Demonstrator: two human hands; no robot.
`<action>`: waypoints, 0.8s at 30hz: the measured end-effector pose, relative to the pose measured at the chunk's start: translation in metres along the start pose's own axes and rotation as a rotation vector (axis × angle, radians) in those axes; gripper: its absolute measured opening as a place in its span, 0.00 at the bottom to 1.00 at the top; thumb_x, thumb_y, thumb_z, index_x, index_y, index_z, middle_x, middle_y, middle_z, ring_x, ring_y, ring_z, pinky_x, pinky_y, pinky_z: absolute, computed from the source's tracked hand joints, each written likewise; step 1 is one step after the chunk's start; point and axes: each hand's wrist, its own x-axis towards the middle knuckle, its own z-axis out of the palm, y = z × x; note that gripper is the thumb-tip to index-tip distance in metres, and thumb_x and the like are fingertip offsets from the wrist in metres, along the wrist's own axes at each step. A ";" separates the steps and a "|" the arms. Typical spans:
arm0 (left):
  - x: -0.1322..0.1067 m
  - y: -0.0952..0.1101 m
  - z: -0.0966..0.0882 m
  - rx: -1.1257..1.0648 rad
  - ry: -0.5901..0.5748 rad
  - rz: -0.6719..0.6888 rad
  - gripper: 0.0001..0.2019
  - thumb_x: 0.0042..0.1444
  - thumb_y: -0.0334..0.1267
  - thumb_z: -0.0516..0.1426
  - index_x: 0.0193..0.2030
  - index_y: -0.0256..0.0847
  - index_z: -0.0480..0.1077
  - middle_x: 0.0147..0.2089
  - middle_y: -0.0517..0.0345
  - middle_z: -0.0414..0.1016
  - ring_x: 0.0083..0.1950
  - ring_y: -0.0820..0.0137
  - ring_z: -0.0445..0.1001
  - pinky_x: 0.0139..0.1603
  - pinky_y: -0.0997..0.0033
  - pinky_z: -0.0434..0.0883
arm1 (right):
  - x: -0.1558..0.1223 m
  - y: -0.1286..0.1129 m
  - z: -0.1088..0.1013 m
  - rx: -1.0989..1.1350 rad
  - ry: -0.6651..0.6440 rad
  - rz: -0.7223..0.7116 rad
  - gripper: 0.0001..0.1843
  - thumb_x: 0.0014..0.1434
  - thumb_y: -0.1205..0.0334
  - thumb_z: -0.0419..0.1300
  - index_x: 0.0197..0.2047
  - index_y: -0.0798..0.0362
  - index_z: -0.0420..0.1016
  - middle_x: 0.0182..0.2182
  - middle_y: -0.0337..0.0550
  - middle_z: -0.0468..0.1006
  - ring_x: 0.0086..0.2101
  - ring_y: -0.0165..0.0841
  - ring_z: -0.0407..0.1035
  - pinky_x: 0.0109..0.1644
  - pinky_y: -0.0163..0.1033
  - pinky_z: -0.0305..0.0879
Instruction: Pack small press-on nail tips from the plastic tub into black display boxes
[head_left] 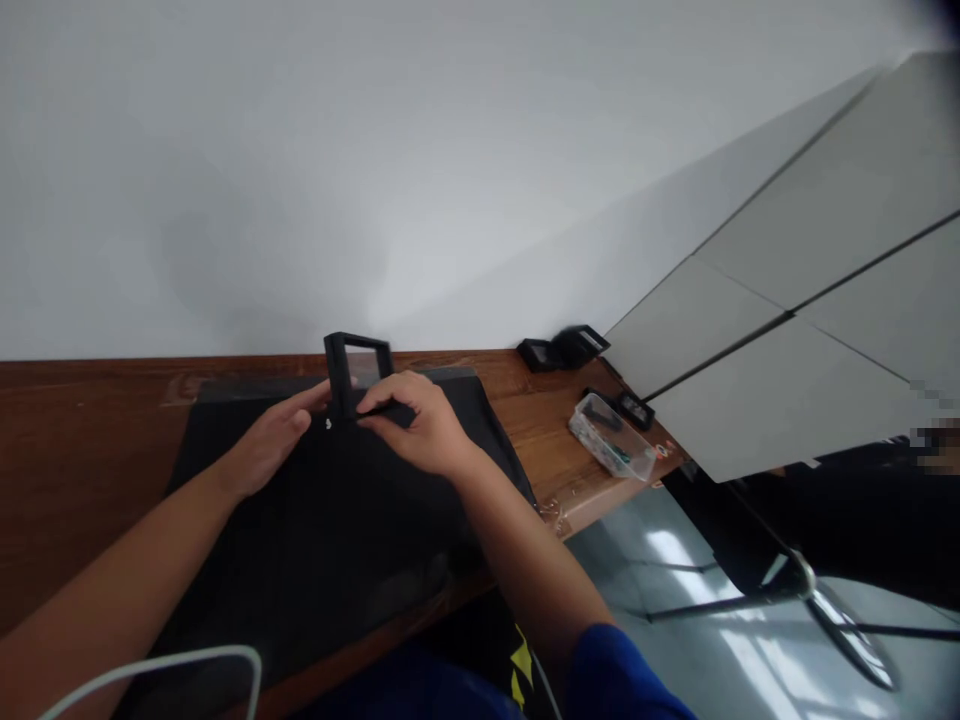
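Wooden counter (90,440) under a black mat (330,540): right hand (420,425) pinches a small black display frame (358,372) upright, left hand (274,440) spread against its side; a loosened pinch could tip it

Frame (358,372) on mat (322,540), tray (611,437) rightward

Both bare forearms reach forward over the desk (90,440) and converge. The left hand (274,440) lies palm down above it, fingers stretched forward and together. The right hand (420,425), just beside it, curls its fingers in a pinch, wrist bent, with a blue sleeve at the elbow.
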 end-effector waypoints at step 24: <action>-0.014 0.012 0.046 -0.073 0.081 0.106 0.44 0.51 0.51 0.78 0.71 0.48 0.67 0.62 0.46 0.81 0.64 0.45 0.83 0.61 0.43 0.85 | 0.014 0.040 0.041 0.360 -0.067 0.021 0.35 0.53 0.37 0.80 0.24 0.47 0.61 0.24 0.32 0.68 0.28 0.30 0.63 0.38 0.40 0.63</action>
